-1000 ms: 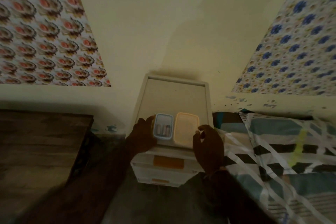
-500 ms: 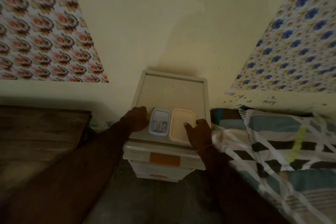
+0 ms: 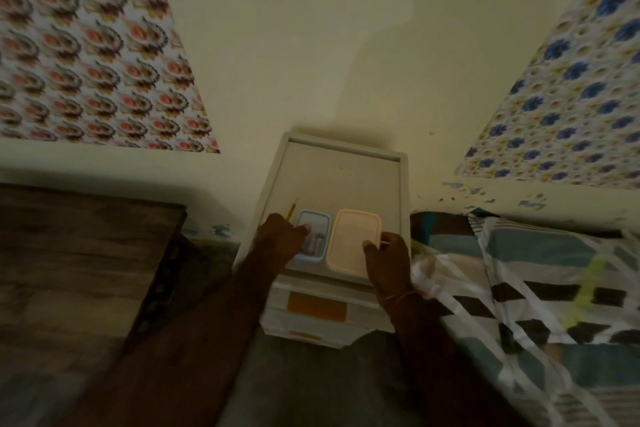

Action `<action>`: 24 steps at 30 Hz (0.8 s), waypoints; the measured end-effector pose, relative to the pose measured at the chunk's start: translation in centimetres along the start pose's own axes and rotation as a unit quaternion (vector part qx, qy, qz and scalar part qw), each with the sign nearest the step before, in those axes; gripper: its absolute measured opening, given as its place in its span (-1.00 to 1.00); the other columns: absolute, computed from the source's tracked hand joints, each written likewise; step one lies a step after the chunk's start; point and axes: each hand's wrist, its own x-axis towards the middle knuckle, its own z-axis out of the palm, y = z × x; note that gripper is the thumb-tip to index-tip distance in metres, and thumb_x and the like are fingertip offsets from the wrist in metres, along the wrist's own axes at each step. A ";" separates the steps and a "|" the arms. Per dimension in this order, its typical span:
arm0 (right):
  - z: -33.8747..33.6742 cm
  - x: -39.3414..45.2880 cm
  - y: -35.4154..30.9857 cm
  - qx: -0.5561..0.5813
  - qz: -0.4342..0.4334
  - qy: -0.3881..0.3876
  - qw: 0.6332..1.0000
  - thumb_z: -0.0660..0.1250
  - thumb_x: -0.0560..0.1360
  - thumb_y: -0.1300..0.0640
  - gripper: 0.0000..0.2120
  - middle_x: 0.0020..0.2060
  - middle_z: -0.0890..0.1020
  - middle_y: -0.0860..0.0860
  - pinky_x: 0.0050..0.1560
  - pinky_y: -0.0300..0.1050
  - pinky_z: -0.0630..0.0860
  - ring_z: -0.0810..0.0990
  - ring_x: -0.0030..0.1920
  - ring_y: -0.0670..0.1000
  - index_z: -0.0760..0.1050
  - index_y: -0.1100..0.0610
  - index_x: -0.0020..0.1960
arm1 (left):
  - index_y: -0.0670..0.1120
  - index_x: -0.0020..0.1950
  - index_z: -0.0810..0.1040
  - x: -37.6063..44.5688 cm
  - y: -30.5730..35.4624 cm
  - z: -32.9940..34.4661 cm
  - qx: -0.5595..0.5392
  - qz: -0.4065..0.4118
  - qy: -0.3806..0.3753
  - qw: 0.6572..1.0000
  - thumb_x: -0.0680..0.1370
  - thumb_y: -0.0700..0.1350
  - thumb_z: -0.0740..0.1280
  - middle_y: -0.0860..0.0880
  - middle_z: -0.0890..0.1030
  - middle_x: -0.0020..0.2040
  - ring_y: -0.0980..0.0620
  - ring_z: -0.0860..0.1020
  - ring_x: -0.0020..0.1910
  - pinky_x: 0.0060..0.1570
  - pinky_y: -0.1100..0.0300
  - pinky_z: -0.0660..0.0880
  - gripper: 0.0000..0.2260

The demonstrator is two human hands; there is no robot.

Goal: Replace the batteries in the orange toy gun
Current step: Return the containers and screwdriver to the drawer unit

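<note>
While the left hand point(image 3: 282, 241) rested on the blue-lidded box point(image 3: 312, 236), its grip unclear, batteries point(image 3: 317, 242) showed through the lid. Beside it, orange-lidded box point(image 3: 351, 239) on the drawer unit point(image 3: 341, 180); right hand point(image 3: 389, 262) pinched its corner with something thin. Toy gun not seen. Boxes looked light, stiff, slick; best held by the rims.

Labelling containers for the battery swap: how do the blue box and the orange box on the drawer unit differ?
The blue box is smaller, and cylinders, probably batteries, show inside; the orange box is larger, its contents hidden by an opaque lid. The left hand touches the blue one, the right hand the orange. Both are rounded rectangles side by side on the drawer unit.
</note>
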 end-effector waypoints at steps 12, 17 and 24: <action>-1.5 -4.9 0.3 0.122 0.025 0.003 0.992 0.36 0.51 0.20 -0.69 0.05 0.58 0.13 0.05 -0.09 0.44 0.51 0.06 0.06 0.49 0.28 0.23 | -0.18 0.05 0.43 -3.3 -2.4 -1.7 -0.164 0.056 -0.026 0.984 0.54 -0.01 0.38 -0.17 0.52 -0.05 -0.12 0.53 -0.09 -0.09 0.07 0.48 -0.73; -2.6 -11.4 2.1 0.146 0.007 0.016 0.989 0.37 0.51 0.13 -0.76 -0.05 0.55 0.01 -0.04 -0.14 0.46 0.52 -0.01 0.01 0.51 0.19 0.14 | -0.14 0.02 0.46 -7.8 -7.5 -4.0 -0.234 0.089 -0.083 0.965 0.53 0.01 0.39 -0.14 0.56 -0.10 -0.07 0.55 -0.26 -0.38 0.12 0.51 -0.75; -1.1 -22.1 10.7 0.102 0.005 0.066 0.993 0.40 0.49 0.11 -0.85 -0.09 0.58 0.08 -0.06 -0.07 0.47 0.56 -0.01 0.10 0.52 0.15 0.02 | -0.05 0.00 0.57 -13.2 -19.8 -4.3 -0.248 0.069 -0.153 0.954 0.40 0.13 0.42 -0.11 0.67 -0.06 -0.11 0.66 -0.11 -0.08 -0.15 0.61 -0.70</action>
